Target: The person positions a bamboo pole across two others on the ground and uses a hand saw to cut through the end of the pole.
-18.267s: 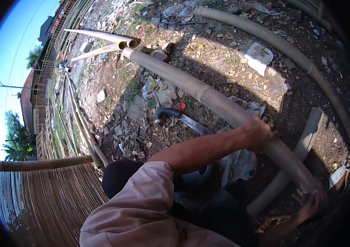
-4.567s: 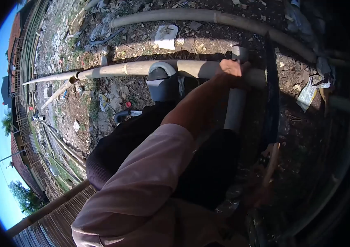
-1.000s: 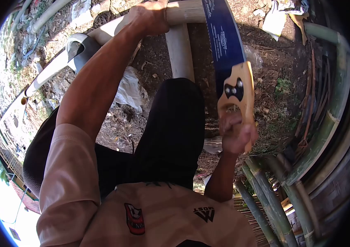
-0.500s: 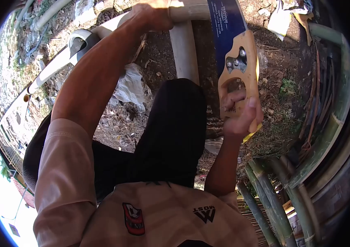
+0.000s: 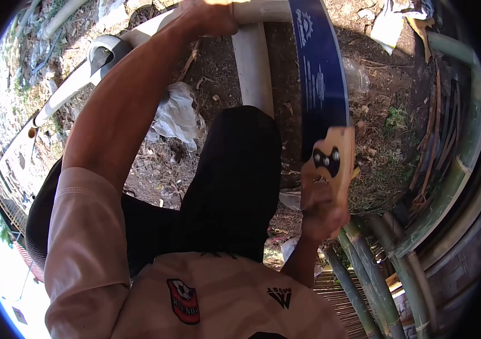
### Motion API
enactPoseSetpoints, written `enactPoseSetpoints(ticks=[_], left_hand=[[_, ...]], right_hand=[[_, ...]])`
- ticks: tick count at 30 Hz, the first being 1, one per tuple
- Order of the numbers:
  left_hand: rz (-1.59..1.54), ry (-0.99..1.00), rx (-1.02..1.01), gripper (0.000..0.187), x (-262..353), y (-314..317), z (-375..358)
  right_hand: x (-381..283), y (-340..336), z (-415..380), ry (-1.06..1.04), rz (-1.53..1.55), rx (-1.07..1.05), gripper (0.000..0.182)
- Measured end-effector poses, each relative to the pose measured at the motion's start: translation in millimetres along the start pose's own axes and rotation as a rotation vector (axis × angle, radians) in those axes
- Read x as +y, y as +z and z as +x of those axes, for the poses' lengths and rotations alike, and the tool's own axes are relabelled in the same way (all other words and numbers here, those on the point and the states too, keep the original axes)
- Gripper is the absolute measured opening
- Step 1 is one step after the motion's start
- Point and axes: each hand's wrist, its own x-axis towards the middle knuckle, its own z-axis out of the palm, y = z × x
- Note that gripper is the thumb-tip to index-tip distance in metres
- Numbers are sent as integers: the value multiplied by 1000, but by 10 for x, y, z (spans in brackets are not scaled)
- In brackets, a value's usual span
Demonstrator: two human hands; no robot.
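My right hand [image 5: 322,214] is wrapped round the wooden handle of a hand saw [image 5: 322,79]. Its dark blue blade with white print runs up past my right knee and meets the pale bamboo pole [image 5: 260,11] at the top edge. On that pole, just left of the blade, rests my left hand [image 5: 209,18], closed round it and partly cut off by the top of the view. Under the pole lies another thick bamboo piece [image 5: 252,68], pointing towards my knee. The blade's far tip is out of view.
A white plastic bag [image 5: 178,118] lies on the littered soil left of my knee. A grey ring-shaped piece [image 5: 105,53] sits round or against a long pole at the left. Green bamboo poles [image 5: 373,277] stand at lower right, and a long curved one [image 5: 449,198] borders the right side.
My right hand has pulled the saw back towards my body, so more of the blade shows below the pole. My left hand has stayed on the pole.
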Motion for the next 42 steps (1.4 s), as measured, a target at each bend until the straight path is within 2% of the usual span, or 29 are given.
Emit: enactPoseSetpoints(ticks=[1, 3, 4, 5, 7, 9, 11, 12, 13, 15, 17, 19, 22, 23, 25, 26, 28, 29, 30, 33, 34, 36, 37, 38, 39, 40, 41, 42], left_hand=[[22, -35, -7, 40, 16, -8, -20], [3, -27, 252, 41, 31, 52, -86], [79, 25, 178, 41, 39, 23, -19], [80, 23, 196, 41, 35, -25, -7], [74, 27, 166, 37, 49, -20, -67], [50, 30, 110, 36, -25, 30, -38], [20, 35, 60, 35, -7, 34, 4], [11, 12, 107, 35, -17, 2, 5], [-2, -4, 136, 36, -5, 12, -33], [10, -11, 149, 36, -1, 49, -50], [9, 1, 124, 37, -2, 78, -44], [7, 17, 77, 37, -27, 106, -47], [9, 36, 33, 38, -18, 89, -37], [12, 26, 50, 39, -14, 74, -25], [10, -4, 89, 39, -4, 79, -54], [13, -13, 100, 40, -13, 70, -60], [9, -10, 87, 40, 3, 81, -45], [5, -4, 72, 41, -1, 95, -41], [8, -1, 45, 41, 4, 102, -34], [11, 4, 10, 42, 18, 132, -44], [16, 13, 19, 43, 40, 200, -66], [45, -19, 179, 46, -49, 175, 45], [44, -30, 181, 46, -102, 269, 85], [0, -76, 89, 52, -138, 341, 169], [-2, -57, 134, 45, -58, 207, 57], [-2, -38, 179, 39, 29, 64, -67], [-3, -43, 189, 39, 65, 59, -84], [-33, -62, 199, 40, 75, 61, -90]], right_hand=[[-9, -93, -192, 9, 54, 26, 55], [-41, -162, -332, 50, 96, 51, 57], [-75, -129, -269, 78, 79, 56, 58], [-12, 51, 50, 77, 136, 58, 56], [-106, 434, 647, 8, -14, 55, 56], [-89, 442, 598, -27, -126, 82, 58], [3, 175, 58, -78, 4, 49, 60], [-9, -9, -265, -6, 191, 45, 59], [-41, -184, -547, -3, 115, 91, 59], [-117, -53, -445, 16, 194, 90, 58], [-20, 160, 70, 17, 168, 28, 57], [-78, 615, 652, -8, -138, 149, 57], [-7, 313, 250, 18, -182, 76, 61], [15, 135, -96, -14, -47, 111, 65], [-142, 102, -283, -28, -18, 137, 67], [-116, 51, -260, -70, -11, 77, 59], [-75, 171, -63, -8, 29, 80, 52], [45, 317, 335, -13, -18, 23, 51], [-36, 672, 750, -60, -117, 82, 50], [72, 543, 641, -84, -150, 45, 50], [81, 274, 252, -58, 2, -5, 51], [112, -49, -223, -97, -47, 63, 51], [40, -105, -379, -116, -72, 98, 51], [74, -164, -347, -91, -28, 67, 52], [9, -135, -304, -59, 6, 46, 53], [108, -19, -32, 42, 217, 33, 55], [121, 177, 361, 9, 98, -33, 56], [21, 490, 672, -5, -70, 37, 56]])
